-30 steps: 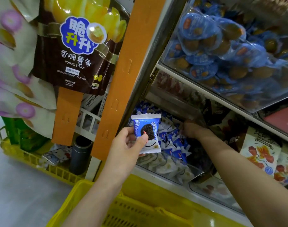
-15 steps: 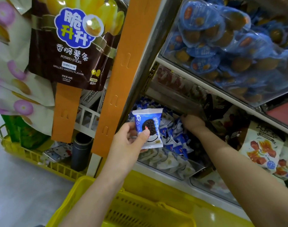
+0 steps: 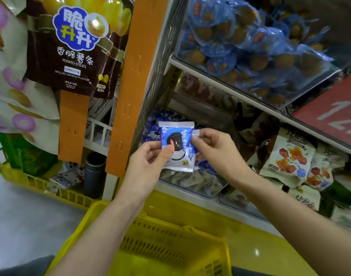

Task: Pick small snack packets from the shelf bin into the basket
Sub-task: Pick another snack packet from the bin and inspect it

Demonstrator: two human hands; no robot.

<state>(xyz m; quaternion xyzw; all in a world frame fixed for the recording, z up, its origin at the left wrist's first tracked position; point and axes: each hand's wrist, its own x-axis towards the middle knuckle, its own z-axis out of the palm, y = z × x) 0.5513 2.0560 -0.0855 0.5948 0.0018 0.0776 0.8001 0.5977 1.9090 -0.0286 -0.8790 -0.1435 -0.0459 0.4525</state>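
My left hand [image 3: 148,162] holds a blue and white cookie packet [image 3: 177,145] upright in front of the shelf bin [image 3: 190,181], thumb across its front. My right hand [image 3: 214,150] pinches the white edge of a second packet [image 3: 196,134], which is mostly hidden behind the first. More blue packets [image 3: 151,132] lie in the clear-fronted bin behind both hands. The yellow basket [image 3: 166,244] sits below my forearms, and its inside looks empty as far as I can see.
A brown potato-sticks bag [image 3: 75,46] hangs on an orange strip [image 3: 134,76] to the left. Blue-wrapped snacks [image 3: 250,46] fill the upper bin. White packets with orange print [image 3: 290,156] fill the bin to the right. Another yellow basket [image 3: 17,176] stands on the floor at left.
My right hand has come out of the bin with a packet and moved left to meet the left hand. The left hand has kept its packet in place.
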